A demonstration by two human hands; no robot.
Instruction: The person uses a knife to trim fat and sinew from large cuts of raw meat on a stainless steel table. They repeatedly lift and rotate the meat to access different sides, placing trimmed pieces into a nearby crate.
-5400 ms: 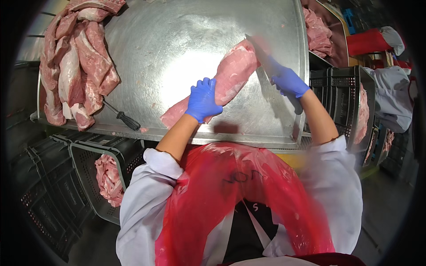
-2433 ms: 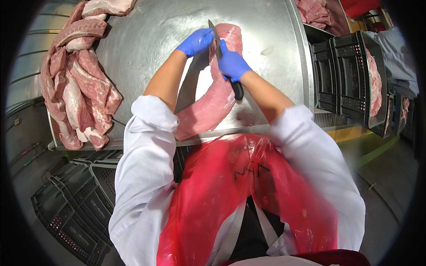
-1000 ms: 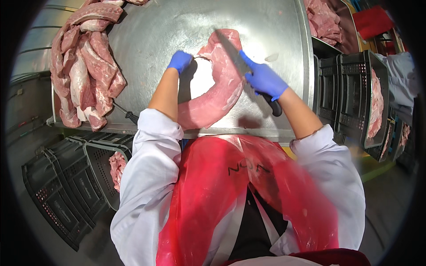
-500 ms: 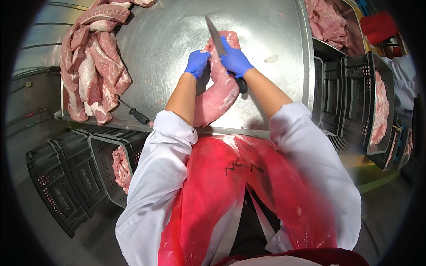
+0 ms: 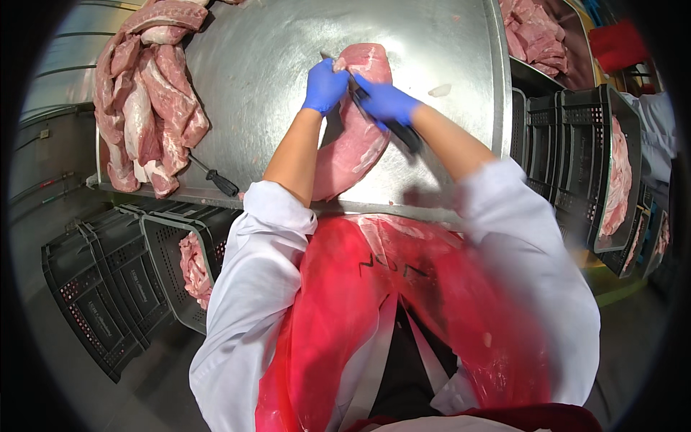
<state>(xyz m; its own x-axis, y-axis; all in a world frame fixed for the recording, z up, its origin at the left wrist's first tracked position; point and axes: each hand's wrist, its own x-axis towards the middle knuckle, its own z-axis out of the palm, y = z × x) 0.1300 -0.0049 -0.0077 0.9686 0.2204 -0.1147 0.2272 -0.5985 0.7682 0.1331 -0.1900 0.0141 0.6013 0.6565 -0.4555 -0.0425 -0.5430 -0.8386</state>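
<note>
A long, curved pork loin (image 5: pixel 353 155) lies on the steel table, its near end by the front edge. My left hand (image 5: pixel 325 88), blue-gloved, is closed at the loin's far left side, pinching a pale bit of its edge. In my right hand (image 5: pixel 389 104), also blue-gloved, is a knife with a black handle (image 5: pixel 407 138). The knife lies across the loin, pointing far left. Much of the blade is hidden by my hands; its tip shows just beyond my left hand. Motion blurs the right hand.
Raw pork pieces (image 5: pixel 147 108) are heaped at the table's left, beside a black-handled sharpening steel (image 5: pixel 222 181). A small pale scrap (image 5: pixel 439 91) lies right of the loin. Black crates (image 5: pixel 155 288) holding meat stand below left and at right. A tray of meat (image 5: pixel 536 36) is far right.
My right hand has swung the knife so that its blade points further left and its handle further right. My left hand has shifted slightly away from me and right. The loin stays nearly in place.
</note>
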